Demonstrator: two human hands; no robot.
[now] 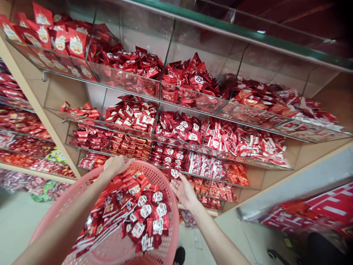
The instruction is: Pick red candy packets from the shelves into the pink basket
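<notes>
My left hand (118, 165) is closed over the far rim of a pink perforated plastic basket (172, 221), which tilts toward me. Inside the basket lie many small red candy packets (145, 211), some with white labels, beside longer red-and-white striped wrappers (96, 235). My right hand (185, 190) is just beyond the basket's right rim, palm partly turned up. At its fingertips is a single dark red candy packet (174, 173) with a white label, seemingly pinched, close to the lower shelf front. Part of the basket's near side is cut off by the frame.
Tiered shelves with clear dividers hold heaps of red packets (190, 127) ahead. A green-edged glass shelf (248, 31) crosses above. More stocked shelves (24, 125) stand left. Red printed bags (317, 206) lie at right on the pale tiled floor (234, 239).
</notes>
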